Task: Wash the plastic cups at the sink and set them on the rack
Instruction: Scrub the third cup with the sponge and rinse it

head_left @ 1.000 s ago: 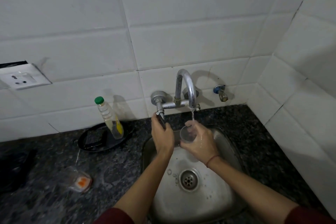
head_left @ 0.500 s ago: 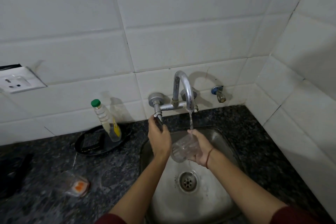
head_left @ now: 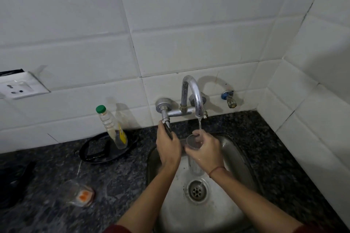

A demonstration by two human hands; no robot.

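Note:
A clear plastic cup (head_left: 193, 141) is held upright under the curved steel tap (head_left: 193, 92), and a thin stream of water runs into it. My right hand (head_left: 207, 152) grips the cup from the right side, over the steel sink (head_left: 233, 157). My left hand (head_left: 167, 147) is closed around the dark tap lever (head_left: 168, 127) just left of the cup. Water spills down from the cup toward the drain (head_left: 197, 190). No rack is in view.
On the dark granite counter (head_left: 117, 179) left of the sink stand a clear bottle with a green cap (head_left: 110, 126) on a black pan (head_left: 102, 150), and a clear container with orange inside (head_left: 80, 194). A wall socket (head_left: 18, 88) and a small blue valve (head_left: 229, 98) sit on the white tiles.
My right hand turned the cup from tipped on its side back to upright under the stream. The left hand stayed on the tap lever.

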